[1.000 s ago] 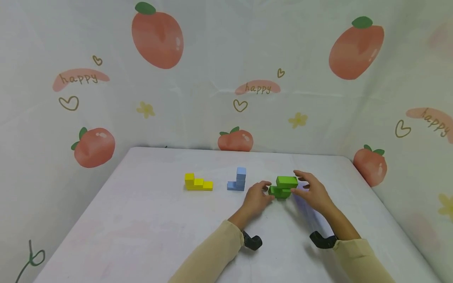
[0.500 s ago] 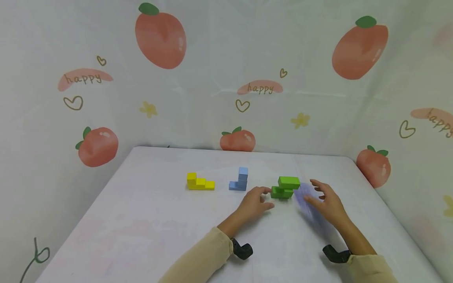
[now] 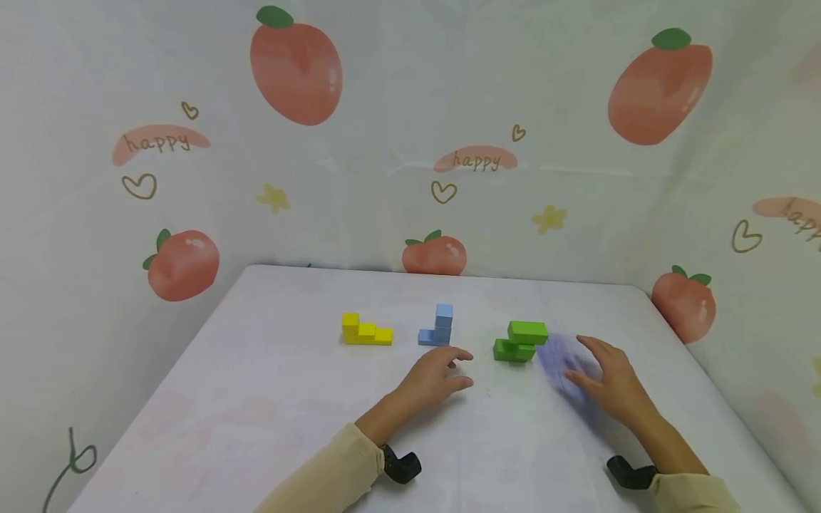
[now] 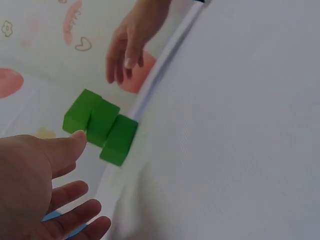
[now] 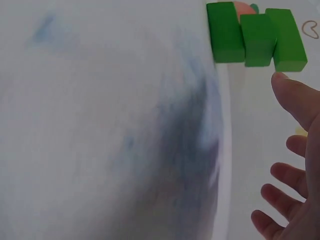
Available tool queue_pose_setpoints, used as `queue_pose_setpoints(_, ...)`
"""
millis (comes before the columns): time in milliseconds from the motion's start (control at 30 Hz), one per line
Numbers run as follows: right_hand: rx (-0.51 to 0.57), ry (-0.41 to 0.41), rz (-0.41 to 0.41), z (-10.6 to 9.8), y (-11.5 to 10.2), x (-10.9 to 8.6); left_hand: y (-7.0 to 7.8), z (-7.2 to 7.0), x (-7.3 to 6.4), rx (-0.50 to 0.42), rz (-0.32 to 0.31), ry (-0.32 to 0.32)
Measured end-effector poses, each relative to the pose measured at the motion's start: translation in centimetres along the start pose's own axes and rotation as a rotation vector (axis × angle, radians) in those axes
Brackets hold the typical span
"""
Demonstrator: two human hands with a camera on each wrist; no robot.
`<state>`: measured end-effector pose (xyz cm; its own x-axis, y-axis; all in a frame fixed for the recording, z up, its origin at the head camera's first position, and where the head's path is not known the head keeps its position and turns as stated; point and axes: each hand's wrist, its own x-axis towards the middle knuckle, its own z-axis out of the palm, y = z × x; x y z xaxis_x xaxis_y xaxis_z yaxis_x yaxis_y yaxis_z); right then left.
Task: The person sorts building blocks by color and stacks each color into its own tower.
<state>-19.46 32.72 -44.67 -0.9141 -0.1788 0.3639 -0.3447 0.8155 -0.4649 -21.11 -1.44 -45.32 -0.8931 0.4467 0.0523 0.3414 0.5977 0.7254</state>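
Observation:
Three green blocks [image 3: 527, 332] are stacked in offset layers on the table, the top one jutting to the right in the head view. My left hand [image 3: 426, 383] is to their left and apart from them, fingers extended and holding nothing. On their other side my right hand [image 3: 611, 379] hovers with its fingers spread, also touching nothing. Both wrist views show gaps between the stack [image 4: 102, 117] and the fingers. Just beyond my left fingertips stand light-blue blocks [image 3: 443, 326] in an L shape.
Yellow blocks [image 3: 367, 333] form descending steps at the left. The white table [image 3: 288, 427] carries a purple smudge [image 3: 556, 356] beside the green stack. A fruit-printed cloth [image 3: 378, 107] hangs behind the table. Black wrist mounts [image 3: 403, 467] sit on both arms.
My left hand has drawn back to the left, away from the green blocks. My right hand has moved off to the right and nearer. The green stack stays standing.

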Motion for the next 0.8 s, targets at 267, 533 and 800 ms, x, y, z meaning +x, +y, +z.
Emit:
queue_pose_setpoints(267,-0.068,0.028,-0.085,-0.3,1.3,-0.3,-2.6,-2.4,-2.7,0.243,0.061,0.025)
queue_pose_setpoints(533,-0.182,-0.006,-0.074,-1.2,2.7,-0.5,-3.8,-5.9,-5.1,0.345,0.109,0.097)
queue_pose_setpoints(800,-0.227,-0.019,-0.067,-1.7,3.6,-0.9,-6.3,-10.0,-7.9,0.417,0.117,0.206)
